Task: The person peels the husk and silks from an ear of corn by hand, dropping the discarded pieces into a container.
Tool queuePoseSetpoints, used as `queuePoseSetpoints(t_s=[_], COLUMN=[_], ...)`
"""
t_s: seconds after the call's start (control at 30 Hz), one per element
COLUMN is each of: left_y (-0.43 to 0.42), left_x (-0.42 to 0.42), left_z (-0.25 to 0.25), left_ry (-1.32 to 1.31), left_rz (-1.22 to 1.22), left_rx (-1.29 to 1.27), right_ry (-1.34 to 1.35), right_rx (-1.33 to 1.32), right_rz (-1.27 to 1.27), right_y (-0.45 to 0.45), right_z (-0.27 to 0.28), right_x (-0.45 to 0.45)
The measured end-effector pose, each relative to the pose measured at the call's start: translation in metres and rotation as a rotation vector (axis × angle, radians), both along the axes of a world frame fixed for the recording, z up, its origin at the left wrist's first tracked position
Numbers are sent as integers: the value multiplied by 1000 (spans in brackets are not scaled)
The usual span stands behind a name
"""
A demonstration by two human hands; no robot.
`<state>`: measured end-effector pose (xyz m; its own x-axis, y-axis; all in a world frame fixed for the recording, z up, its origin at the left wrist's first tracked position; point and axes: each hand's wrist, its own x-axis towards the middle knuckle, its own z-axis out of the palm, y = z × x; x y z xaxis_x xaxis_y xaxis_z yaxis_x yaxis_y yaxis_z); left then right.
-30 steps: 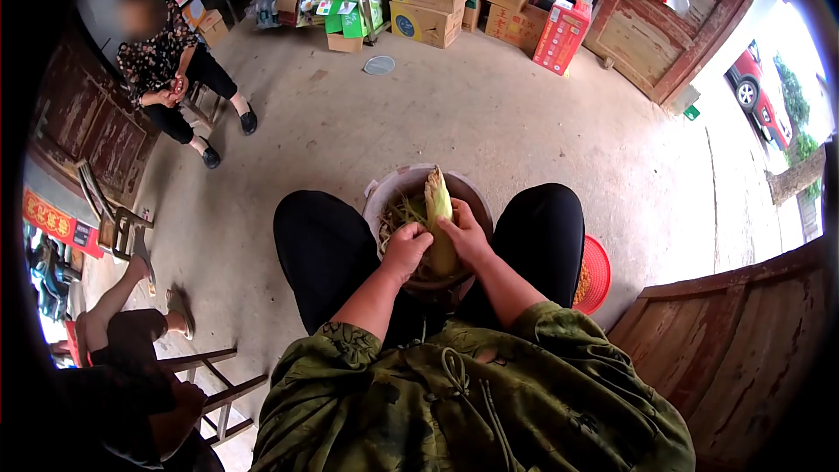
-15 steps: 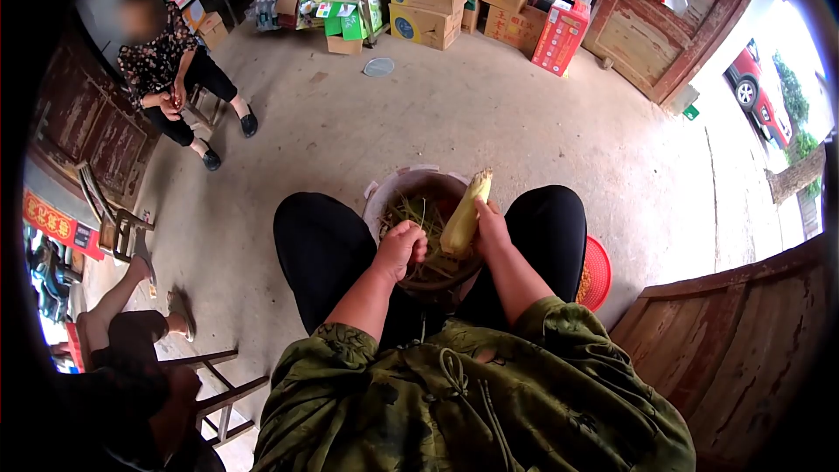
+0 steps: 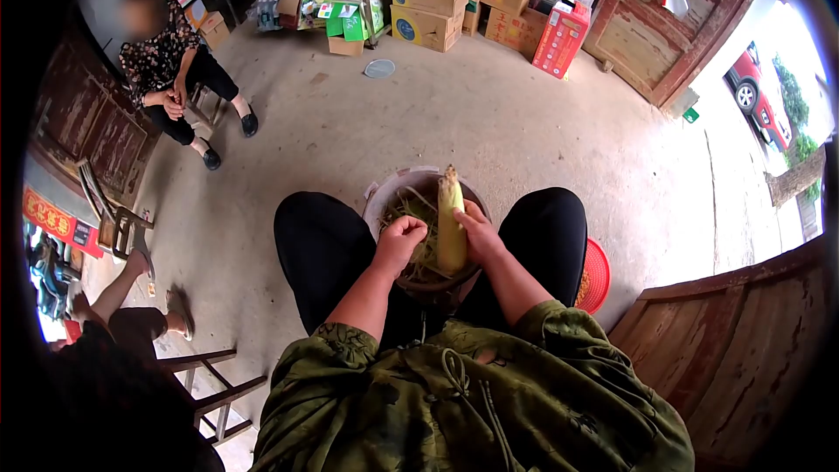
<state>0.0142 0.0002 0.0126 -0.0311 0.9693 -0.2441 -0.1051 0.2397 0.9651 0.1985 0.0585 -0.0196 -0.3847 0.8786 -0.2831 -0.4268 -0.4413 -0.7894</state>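
A pale yellow-green corn cob (image 3: 451, 229) stands nearly upright over a round bucket (image 3: 377, 201) between my knees. My right hand (image 3: 479, 232) is wrapped round its right side. To the left of the cob, my left hand (image 3: 403, 240) is closed, thumb and fingers pressed together; what they hold, if anything, is too small to make out. Husk strips and silk (image 3: 409, 211) lie inside the bucket below both hands.
A red basket (image 3: 598, 276) with yellow-orange bits sits beyond my right knee. A wooden panel (image 3: 725, 332) stands at the right. One person (image 3: 166, 65) sits at upper left, another at lower left by a wooden stool (image 3: 223, 398). Cartons (image 3: 428, 4) line the back.
The cob swung right and away from my left hand, then came back toward the middle, more upright. My left hand parted from it and stays closed beside it.
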Motion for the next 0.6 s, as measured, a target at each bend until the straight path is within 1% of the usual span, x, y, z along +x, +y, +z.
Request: queuePoseSetpoints(t_s=[0.13,0.17,0.27,0.33,0.4,0.43,0.5,0.6], left_y=[-3,-3,-4,-4,-6,-6,-4,-6], left_x=[3,5,8,11,12,12,11,12], left_z=[7,6,8,9,7,3,-4,-1], left_ry=[-21,10,71,102,268,268,349,342], left_rz=[-5,-13,-18,-14,-6,-5,36,40], left_rx=[27,28,42,54,165,165,209,203], right_ry=[-15,-15,-145,-160,-161,-161,-230,-234], right_rx=[56,55,201,213,246,246,288,238], right_rz=[61,63,100,103,104,105,117,157], right_y=[-9,-11,-14,-15,-16,-15,-14,-16], right_z=[12,14,13,9,4,1,-1,2], right_x=[-12,-14,-18,-19,-21,-21,-21,-20])
